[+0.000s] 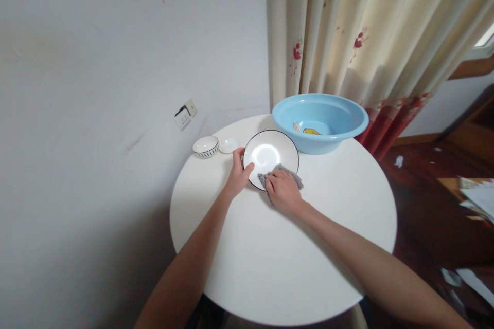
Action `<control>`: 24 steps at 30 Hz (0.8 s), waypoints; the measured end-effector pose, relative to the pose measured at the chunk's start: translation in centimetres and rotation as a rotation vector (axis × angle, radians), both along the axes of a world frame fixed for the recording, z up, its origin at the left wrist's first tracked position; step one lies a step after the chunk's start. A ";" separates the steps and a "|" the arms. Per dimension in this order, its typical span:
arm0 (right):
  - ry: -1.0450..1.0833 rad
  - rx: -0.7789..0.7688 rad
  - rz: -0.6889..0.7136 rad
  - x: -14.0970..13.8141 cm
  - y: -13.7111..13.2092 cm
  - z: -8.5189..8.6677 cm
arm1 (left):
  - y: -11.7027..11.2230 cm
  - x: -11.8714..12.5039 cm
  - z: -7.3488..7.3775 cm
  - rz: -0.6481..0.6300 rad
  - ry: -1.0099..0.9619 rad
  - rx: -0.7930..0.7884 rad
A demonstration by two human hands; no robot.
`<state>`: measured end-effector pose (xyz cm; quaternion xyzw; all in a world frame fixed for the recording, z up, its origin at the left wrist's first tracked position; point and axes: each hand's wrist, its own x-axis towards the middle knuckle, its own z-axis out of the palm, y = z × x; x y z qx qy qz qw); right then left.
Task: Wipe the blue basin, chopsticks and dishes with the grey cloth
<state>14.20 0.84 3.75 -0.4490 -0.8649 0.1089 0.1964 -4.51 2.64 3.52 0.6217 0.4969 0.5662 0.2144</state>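
Grips the white plate [270, 151] at its left rim with the left hand [239, 172], thumb on top, and presses the grey cloth [296, 180] onto its near edge under curled fingers of the right hand [283, 191], on the table [289, 267] just beside the blue basin [347, 126].

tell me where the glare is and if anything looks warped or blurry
Head view: a bright glare patch sits mid plate; the light is otherwise soft, with a faint shadow beside the basin; the curtain bows from lens distortion; papers at the right edge look smeared.
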 end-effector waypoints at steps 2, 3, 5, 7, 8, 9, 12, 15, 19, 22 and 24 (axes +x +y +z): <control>0.034 -0.012 0.002 -0.1 0.0 0.0 | 0.1 0.0 0.0 -0.031 -0.010 -0.007; 0.057 -0.025 0.008 -0.1 0.0 0.0 | 0.1 0.1 -0.1 -0.056 -0.012 -0.012; 0.116 -0.063 0.038 -0.3 0.0 0.1 | 0.2 0.1 -0.3 -0.089 -0.011 -0.035; 0.188 -0.111 0.084 -0.5 0.1 0.2 | 0.2 0.3 -0.5 -0.085 -0.012 -0.055; 0.223 -0.132 0.108 -0.6 0.1 0.2 | 0.1 0.4 -0.6 -0.071 -0.010 -0.055; 0.254 -0.147 0.126 -0.6 0.1 0.3 | 0.1 0.6 -0.6 -0.057 -0.005 -0.046; 0.288 -0.152 0.165 -0.6 0.0 0.5 | 0.0 0.8 -0.4 -0.034 0.022 0.018; 0.179 -0.105 0.196 -0.1 0.1 0.7 | -0.1 0.5 0.0 -0.018 0.018 0.044; -0.060 -0.003 0.207 1.0 0.9 0.8 | 0.1 -0.7 0.3 -0.039 -0.008 0.032; -0.113 0.035 0.187 1.5 1.3 0.6 | 0.2 -1.1 0.5 -0.079 -0.044 0.035; -0.109 0.046 0.176 1.5 1.3 0.4 | 0.2 -1.0 0.6 -0.092 -0.059 0.028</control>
